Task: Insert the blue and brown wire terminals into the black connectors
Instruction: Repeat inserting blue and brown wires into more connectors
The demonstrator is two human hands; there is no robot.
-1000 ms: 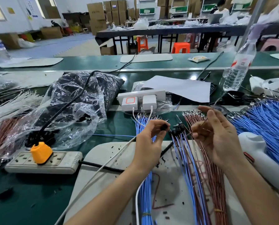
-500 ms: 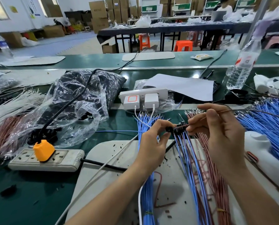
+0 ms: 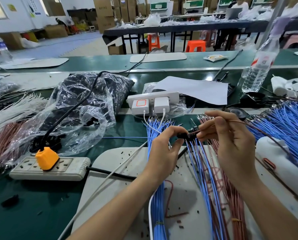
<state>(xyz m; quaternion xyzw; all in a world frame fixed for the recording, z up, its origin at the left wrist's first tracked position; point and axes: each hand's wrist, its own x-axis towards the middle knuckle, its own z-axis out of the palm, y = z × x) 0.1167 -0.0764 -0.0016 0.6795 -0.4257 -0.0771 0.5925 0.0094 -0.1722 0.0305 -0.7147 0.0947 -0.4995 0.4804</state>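
Green bench (image 3: 32, 205) | left hand (image 3: 163, 153): black connector (image 3: 182, 135) | right hand (image 3: 231, 144): brown wire (image 3: 236, 121) horizontal

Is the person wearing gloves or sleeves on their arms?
No. The left hand and right hand are bare: no gloves, rings or watch show. The left forearm and right forearm are bare too, no sleeve in view.

an orange plug (image 3: 47, 158) is sitting in a grey power strip (image 3: 72, 168) on the green bench (image 3: 23, 196). a clear plastic bag (image 3: 79, 111) is lying just behind it. a water bottle (image 3: 259, 66) is standing right of a paper sheet (image 3: 196, 89).
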